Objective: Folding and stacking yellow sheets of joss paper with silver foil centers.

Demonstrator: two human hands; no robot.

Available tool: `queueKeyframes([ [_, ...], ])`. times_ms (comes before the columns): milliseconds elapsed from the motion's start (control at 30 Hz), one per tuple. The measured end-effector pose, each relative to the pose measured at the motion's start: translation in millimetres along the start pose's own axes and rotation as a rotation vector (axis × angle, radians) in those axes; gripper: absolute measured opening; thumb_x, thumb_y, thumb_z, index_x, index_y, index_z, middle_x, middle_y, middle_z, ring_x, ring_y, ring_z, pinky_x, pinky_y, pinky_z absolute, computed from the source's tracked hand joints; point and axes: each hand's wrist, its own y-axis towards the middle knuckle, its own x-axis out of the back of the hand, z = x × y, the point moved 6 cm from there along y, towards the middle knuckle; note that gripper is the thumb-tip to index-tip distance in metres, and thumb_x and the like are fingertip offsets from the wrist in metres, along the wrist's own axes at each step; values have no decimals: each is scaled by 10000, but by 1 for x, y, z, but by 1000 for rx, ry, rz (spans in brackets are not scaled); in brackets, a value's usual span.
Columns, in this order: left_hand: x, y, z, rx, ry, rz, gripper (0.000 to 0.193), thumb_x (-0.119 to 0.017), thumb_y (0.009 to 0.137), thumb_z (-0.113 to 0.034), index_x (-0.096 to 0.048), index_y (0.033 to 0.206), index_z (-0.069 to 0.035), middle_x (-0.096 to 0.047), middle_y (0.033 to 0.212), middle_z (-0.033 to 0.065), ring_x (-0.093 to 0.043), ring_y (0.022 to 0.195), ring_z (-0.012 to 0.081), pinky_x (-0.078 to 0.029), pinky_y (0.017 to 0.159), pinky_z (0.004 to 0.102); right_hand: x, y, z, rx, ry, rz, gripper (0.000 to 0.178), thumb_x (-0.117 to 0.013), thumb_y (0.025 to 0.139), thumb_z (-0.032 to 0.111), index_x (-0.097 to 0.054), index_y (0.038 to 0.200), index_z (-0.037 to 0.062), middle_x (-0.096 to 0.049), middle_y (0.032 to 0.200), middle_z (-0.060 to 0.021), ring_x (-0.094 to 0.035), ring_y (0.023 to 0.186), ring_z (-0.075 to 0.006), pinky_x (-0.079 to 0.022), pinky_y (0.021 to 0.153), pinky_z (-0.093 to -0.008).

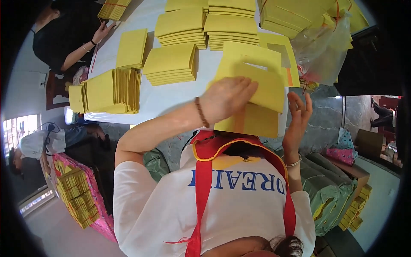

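Left hand (227, 97): we see it flat, fingers extended, on the yellow sheet (268, 92).
Right hand (297, 122): fingers parted, beside the table's (167, 97) near-right corner.

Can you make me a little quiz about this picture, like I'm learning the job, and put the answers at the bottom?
1. Which of the person's hands is on the folded yellow paper?
2. True or false: the brown bracelet is on the person's left arm.
3. Where in the picture is the plastic bag?
A) bottom left
B) top right
C) top left

Key:
1. The left hand.
2. True.
3. B.
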Motion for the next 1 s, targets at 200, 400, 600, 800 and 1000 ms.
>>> queueKeyframes([
  [200, 83, -49, 76, 93, 161, -227, 469, -521, 706, 69, -550, 1166, -22, -620, 1097, 154, -599, 1001, 303, -470, 867, 396, 5, -2, -14, -118, -10, 25, 441, -299, 1001, 264, -237, 1400, 86, -473, 1291, -123, -433, 1237, -238, -307, 1028, -383],
  [400, 42, -116, 174, 201, 483, -47, 490, -511, 724, 32, -541, 1199, -85, -610, 1137, 89, -567, 1061, 240, -425, 925, 385, -5, -3, -23, -172, 28, 127, 362, -404, 975, 166, -397, 1314, 41, -553, 1161, -100, -497, 1089, -159, -331, 980, -307],
  [600, 19, -128, 191, 291, 459, 30, 483, -497, 791, -18, -508, 1260, -135, -587, 1186, 65, -545, 1095, 224, -415, 930, 385, -10, -5, -27, -170, 35, 201, 295, -431, 958, 103, -474, 1235, 12, -567, 1126, -78, -509, 1052, -131, -385, 920, -262],
  [800, 11, -136, 203, 331, 380, 153, 447, -472, 853, -120, -466, 1299, -153, -510, 1289, 88, -480, 1176, 255, -380, 960, 404, -11, -7, -33, -263, 0, 210, 261, -489, 939, 127, -531, 1166, 6, -582, 1110, -61, -516, 1047, -134, -388, 923, -269],
  [1000, -10, -150, 203, 445, 146, 256, 523, -463, 897, -355, -382, 1365, -137, -365, 1403, 144, -326, 1291, 312, -270, 1042, 466, -8, -7, -41, -170, -122, 212, 193, -534, 901, 97, -589, 1069, 21, -581, 1122, -89, -519, 1082, -183, -384, 937, -298],
])
